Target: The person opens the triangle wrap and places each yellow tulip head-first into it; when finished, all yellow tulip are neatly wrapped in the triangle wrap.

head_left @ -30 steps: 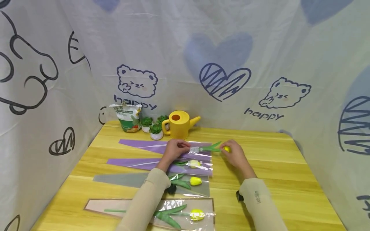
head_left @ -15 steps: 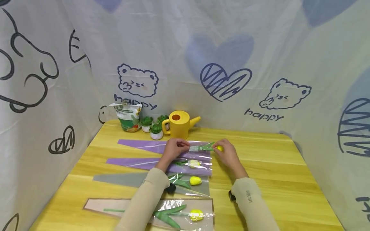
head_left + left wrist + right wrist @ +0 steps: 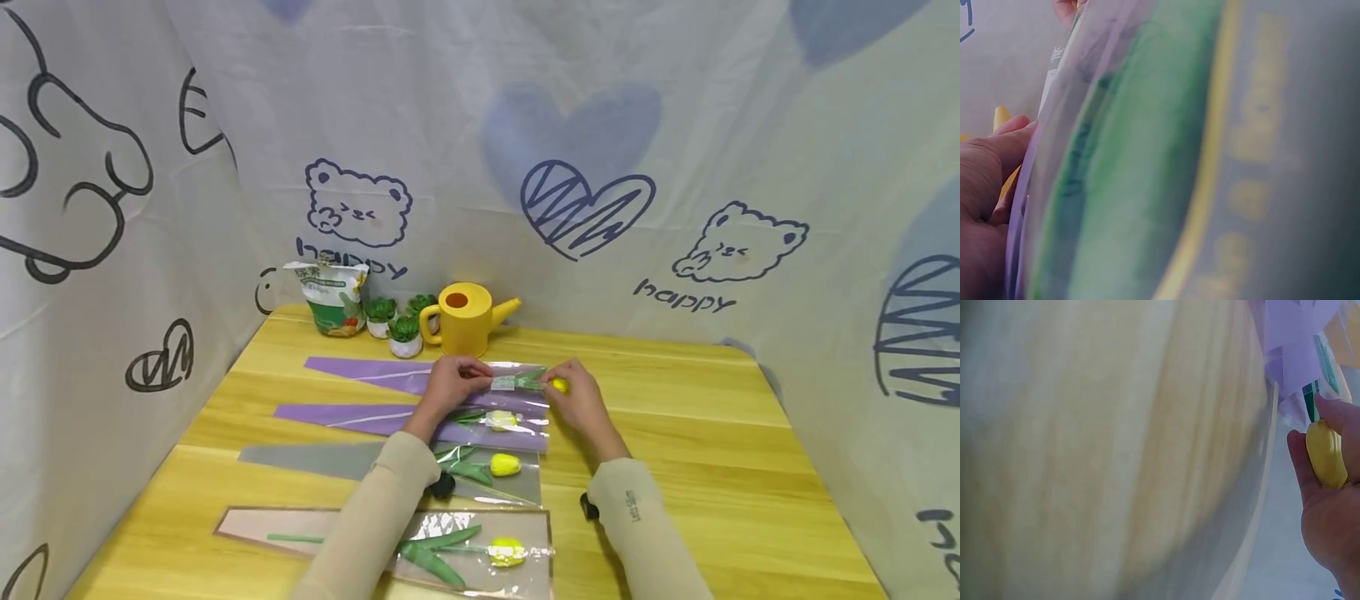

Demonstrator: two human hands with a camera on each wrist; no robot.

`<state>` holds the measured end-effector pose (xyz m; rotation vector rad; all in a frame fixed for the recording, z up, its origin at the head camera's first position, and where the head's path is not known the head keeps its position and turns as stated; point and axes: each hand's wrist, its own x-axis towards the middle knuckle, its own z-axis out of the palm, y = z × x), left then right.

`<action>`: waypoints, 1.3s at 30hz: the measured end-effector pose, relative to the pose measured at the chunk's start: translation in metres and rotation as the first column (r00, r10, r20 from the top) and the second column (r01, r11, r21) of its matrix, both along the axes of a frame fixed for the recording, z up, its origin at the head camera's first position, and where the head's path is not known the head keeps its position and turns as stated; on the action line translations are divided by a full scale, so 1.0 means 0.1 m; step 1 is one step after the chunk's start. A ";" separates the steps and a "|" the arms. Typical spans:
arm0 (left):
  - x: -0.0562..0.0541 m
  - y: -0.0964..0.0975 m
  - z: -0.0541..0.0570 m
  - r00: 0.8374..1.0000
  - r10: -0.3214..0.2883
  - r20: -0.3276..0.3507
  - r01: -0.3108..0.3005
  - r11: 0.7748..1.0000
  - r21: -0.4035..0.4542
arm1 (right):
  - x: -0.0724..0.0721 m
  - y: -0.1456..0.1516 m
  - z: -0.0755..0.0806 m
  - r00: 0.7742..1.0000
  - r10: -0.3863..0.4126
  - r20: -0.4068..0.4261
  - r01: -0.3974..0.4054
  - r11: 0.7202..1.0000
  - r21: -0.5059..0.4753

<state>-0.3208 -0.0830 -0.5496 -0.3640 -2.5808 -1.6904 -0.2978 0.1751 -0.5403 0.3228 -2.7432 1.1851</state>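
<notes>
At the farthest purple-and-clear flower sleeve, my left hand pinches the film by a whitish label. My right hand holds an artificial yellow tulip just beyond the sleeve's right end. The tulip's green leaves lie within the clear part, pointing left. In the right wrist view, the yellow bloom sits between thumb and fingers. Blurred film and green shapes fill much of the left wrist view, with the left thumb and fingers at the purple edge.
Nearer me lie a second purple sleeve, a grey sleeve and a pinkish brown-edged sleeve, each with a yellow tulip. Behind stand a yellow watering can, small potted succulents and a green-white bag. Printed cloth encloses the table.
My right hand has moved left with the tulip, and its leaves have slid deeper into the far sleeve. The left hand stays by the label.
</notes>
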 end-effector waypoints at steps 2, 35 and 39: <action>0.00 0.00 0.01 1.000 -0.002 -0.006 0.002 1.000 0.001 | -0.01 0.00 -0.01 1.000 0.005 0.000 -0.005 1.000 -0.006; 0.00 -0.04 -0.05 1.000 -0.021 -0.003 0.021 1.000 -0.008 | 0.04 0.50 -0.02 0.949 0.065 0.310 -0.004 0.981 -0.192; -0.01 -0.04 -0.06 1.000 -0.013 0.001 0.013 1.000 -0.004 | 0.01 0.44 -0.04 0.949 0.076 0.306 -0.004 0.974 -0.228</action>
